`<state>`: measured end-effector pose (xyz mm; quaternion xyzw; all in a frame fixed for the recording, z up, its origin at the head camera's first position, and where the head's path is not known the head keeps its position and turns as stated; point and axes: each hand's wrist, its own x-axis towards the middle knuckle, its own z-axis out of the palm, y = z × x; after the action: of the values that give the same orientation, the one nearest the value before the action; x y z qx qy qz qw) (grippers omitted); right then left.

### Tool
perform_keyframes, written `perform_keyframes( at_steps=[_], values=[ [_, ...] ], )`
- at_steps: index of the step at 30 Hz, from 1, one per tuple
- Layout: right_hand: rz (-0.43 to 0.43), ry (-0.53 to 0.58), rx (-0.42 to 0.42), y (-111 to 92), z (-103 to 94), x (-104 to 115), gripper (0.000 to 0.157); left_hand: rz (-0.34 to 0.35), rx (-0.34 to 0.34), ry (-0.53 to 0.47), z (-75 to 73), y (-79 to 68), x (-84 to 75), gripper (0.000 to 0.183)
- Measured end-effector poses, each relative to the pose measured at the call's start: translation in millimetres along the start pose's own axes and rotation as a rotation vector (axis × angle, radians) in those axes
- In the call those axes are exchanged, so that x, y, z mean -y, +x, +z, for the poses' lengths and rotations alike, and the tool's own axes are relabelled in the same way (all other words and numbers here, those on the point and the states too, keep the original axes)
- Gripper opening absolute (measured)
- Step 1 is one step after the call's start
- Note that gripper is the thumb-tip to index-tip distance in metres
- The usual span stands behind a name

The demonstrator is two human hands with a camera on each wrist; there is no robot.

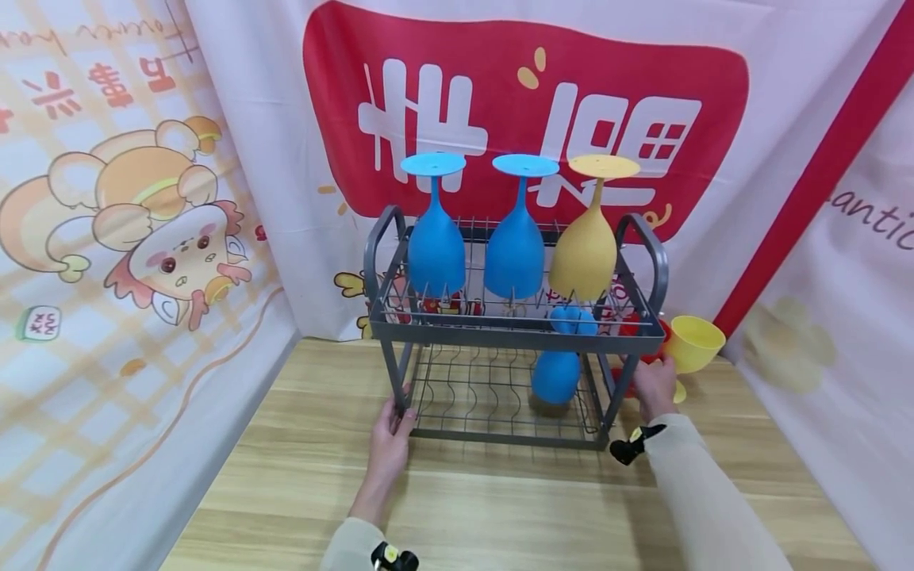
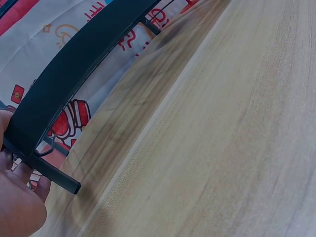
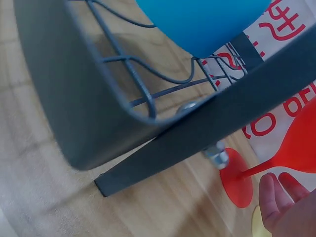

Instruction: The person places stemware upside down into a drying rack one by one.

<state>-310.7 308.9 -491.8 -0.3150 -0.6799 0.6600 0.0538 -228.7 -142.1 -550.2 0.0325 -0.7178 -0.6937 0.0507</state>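
Observation:
A dark grey two-tier rack [image 1: 517, 339] stands on the wooden table. My left hand [image 1: 389, 438] grips its lower front left corner, fingers around the frame near the foot in the left wrist view. Beyond the rack's right side, my right hand [image 1: 655, 386] is at a red goblet [image 3: 302, 143], with extended fingers close under its bowl, beside the stem. That goblet stands upright, mostly hidden behind the rack in the head view. A yellow goblet [image 1: 695, 344] stands just beyond the right hand.
Upside down on the top tier are two blue goblets, a left one [image 1: 435, 250] and a middle one [image 1: 514, 252], and a yellow goblet [image 1: 583, 255]. Another blue goblet [image 1: 556, 377] is on the lower tier's right side. Printed cloth [image 1: 250, 159] hangs around the table [image 1: 500, 507].

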Motion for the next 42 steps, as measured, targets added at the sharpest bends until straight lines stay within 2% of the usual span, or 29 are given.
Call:
perform_keyframes(
  at_steps=[9,16,21,27,31,35,42],
  values=[
    [-0.091,-0.033,-0.036,-6,6.1,-5,0.112,0.004,-0.010,-0.011,-0.6,1.7,-1.0,0.054],
    [-0.089,-0.039,-0.010,-8,5.3,-4,0.115,0.006,-0.010,0.013,-1.5,2.1,0.9,0.053],
    [-0.110,-0.103,-0.046,-13,1.4,-12,0.116,0.016,-0.011,0.012,-2.1,1.0,2.8,0.052],
    [-0.207,-0.157,-0.112,-19,-10.8,-31,0.105,0.017,-0.009,0.011,-2.8,0.2,1.6,0.052],
    [-0.212,-0.146,-0.104,-27,-22.3,-41,0.102,0.014,-0.004,0.011,-3.1,-0.6,0.5,0.052],
    [-0.219,-0.116,-0.117,-37,-32.6,-47,0.106,0.007,0.000,0.005,-2.5,-1.5,0.8,0.052],
    [-0.220,-0.113,-0.117,-67,-48.2,-47,0.099,-0.004,-0.006,0.013,-0.6,-1.7,1.7,0.052]
  ],
)
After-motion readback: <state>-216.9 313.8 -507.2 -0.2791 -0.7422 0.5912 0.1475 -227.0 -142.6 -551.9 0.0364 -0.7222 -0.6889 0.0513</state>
